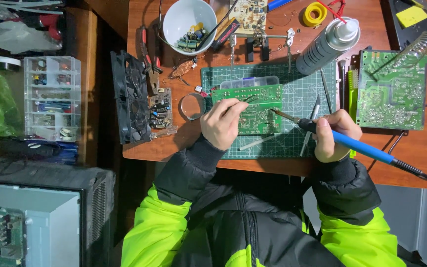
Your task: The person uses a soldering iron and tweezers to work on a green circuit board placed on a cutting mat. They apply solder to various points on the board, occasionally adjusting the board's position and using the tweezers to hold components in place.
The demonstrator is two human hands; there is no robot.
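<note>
A green circuit board (258, 106) lies on a green cutting mat (302, 89) in the middle of the wooden desk. My left hand (222, 122) rests on the board's left part, pinching thin tweezers (247, 100) against it. My right hand (334, 134) grips a blue-handled soldering iron (357, 144), whose tip points left and touches the board's right edge. Its cord end sticks out to the right.
A white bowl (189, 20) of components, a helping-hands stand (260, 42), a grey spray can (328, 45), a second green board (392, 89), a black fan (130, 96), a small brown board (160, 108), a magnifier ring (192, 106) and pliers (149, 57) surround the mat. A parts organiser (51, 98) stands left.
</note>
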